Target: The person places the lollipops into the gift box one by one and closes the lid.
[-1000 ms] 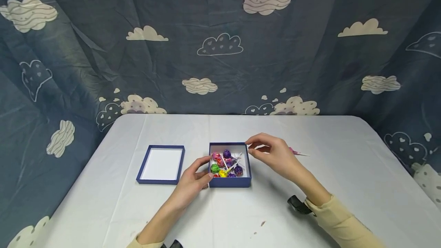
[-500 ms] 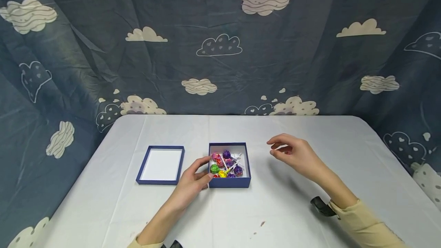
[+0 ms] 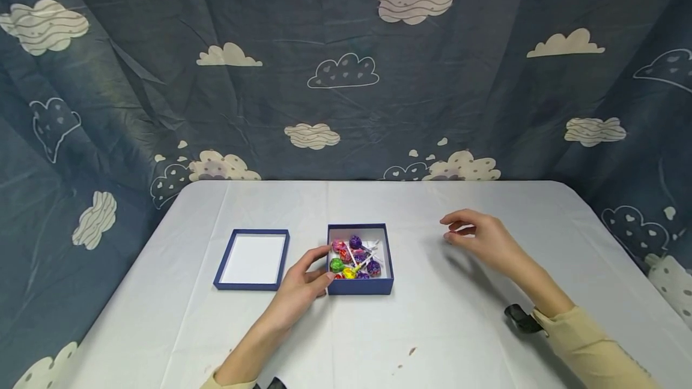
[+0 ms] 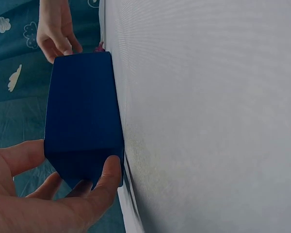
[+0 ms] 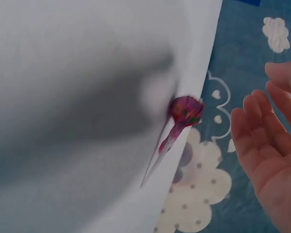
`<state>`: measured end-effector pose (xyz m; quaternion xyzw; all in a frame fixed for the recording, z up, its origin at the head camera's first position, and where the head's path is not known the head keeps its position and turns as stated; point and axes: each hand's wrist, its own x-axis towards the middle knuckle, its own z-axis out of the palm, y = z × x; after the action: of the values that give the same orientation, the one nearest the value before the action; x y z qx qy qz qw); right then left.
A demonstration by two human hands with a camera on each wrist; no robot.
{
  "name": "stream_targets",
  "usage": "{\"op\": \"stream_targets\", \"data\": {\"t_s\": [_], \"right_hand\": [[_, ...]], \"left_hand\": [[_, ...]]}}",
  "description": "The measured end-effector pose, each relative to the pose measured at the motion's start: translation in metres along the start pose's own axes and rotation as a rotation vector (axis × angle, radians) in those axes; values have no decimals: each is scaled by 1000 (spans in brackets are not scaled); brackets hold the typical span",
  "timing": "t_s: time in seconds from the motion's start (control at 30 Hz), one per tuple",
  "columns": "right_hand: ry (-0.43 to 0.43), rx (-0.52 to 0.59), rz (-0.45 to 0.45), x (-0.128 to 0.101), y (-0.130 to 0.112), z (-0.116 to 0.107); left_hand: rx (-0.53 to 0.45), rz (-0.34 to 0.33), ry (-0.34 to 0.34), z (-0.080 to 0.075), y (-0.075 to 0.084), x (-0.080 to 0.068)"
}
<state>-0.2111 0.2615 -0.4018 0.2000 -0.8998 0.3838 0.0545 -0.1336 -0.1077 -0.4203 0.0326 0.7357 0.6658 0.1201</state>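
My left hand (image 3: 303, 281) holds the left side of an open blue box (image 3: 360, 286), thumb at its near corner. Inside lie several wrapped lollipops (image 3: 349, 272), purple, red, green and yellow, with white sticks. In the left wrist view, my bent left fingers (image 4: 111, 170) lie along the box's side wall. My right hand (image 3: 486, 242), loosely curved and holding nothing, hovers over the table right of the box. A pink-red wrapped lollipop (image 5: 186, 110) lies on the table near it, visible in the right wrist view but hidden behind the hand in the head view.
Left of the box lies its blue-rimmed lid (image 3: 251, 286), white inside facing up. The white-covered table (image 3: 378, 341) bears small brown marks near its front. A dark curtain (image 3: 346, 107) with cloud prints hangs behind and beside it.
My right hand has moved rightward from the box's right edge, now covering the loose lollipop in the head view. My left hand and the box stay in place.
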Motion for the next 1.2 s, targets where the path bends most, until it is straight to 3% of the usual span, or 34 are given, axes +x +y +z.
{"op": "stream_targets", "data": {"t_s": [0.2,0.7,1.2], "right_hand": [[-54,-57,74,3,12,-5],[-172,-179,94,10,39,-4],[-119,-108,90,7,27,-4]], "left_hand": [[2,-2,0,0,0,0],[14,5,0,-1,0,0],[22,21,4,0,0,-2]]}}
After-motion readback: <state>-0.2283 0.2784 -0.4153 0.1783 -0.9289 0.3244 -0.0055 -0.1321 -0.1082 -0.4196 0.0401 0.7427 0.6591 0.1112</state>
